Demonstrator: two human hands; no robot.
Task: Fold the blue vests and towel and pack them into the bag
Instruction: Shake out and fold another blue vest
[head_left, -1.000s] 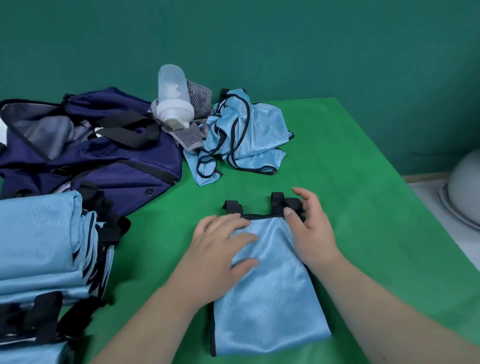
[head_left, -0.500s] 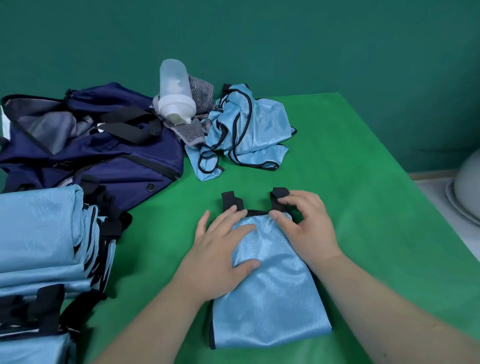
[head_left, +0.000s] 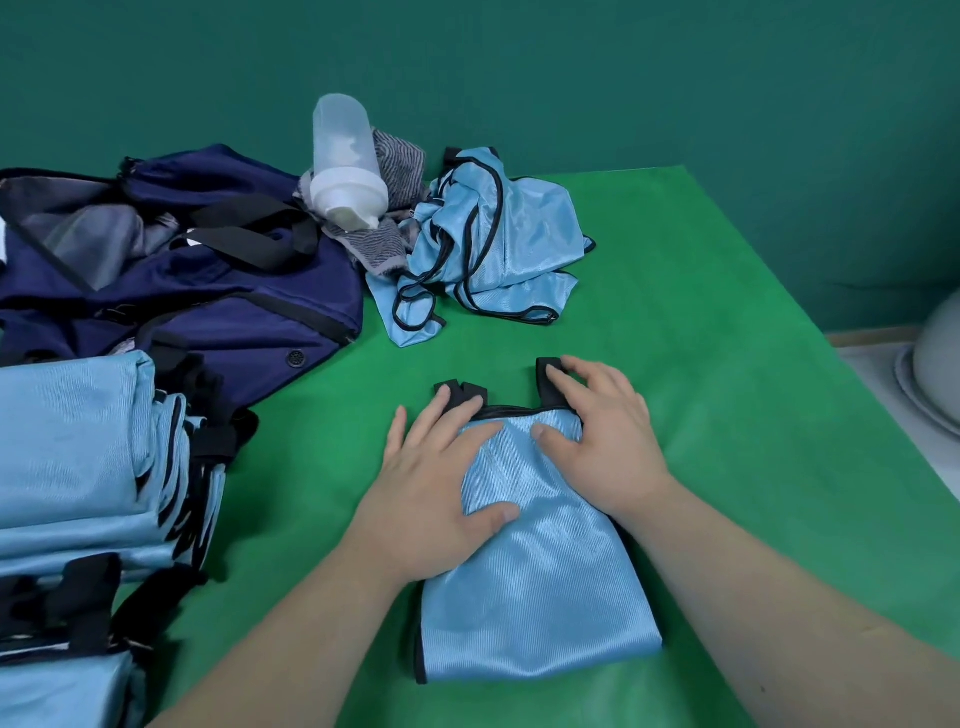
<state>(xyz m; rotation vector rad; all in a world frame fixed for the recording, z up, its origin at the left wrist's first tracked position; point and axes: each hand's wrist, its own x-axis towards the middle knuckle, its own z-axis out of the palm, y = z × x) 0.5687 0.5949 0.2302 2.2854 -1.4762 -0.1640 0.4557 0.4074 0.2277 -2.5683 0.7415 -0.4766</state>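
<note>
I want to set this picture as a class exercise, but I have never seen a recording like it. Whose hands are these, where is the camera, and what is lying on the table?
There is no machine here. A person works with bare hands, and the one picture comes from a camera worn on their head, looking forward and down, so both forearms reach in from the bottom.

The left hand presses flat on a folded blue vest lying on the green table. The right hand rests on the vest's top edge, fingertips on a black strap. Nothing is lifted.

At the left edge sits a stack of folded vests, and behind it an open navy bag. Farther back lie a crumpled vest, a grey striped towel and a plastic bottle on top of it.
</note>
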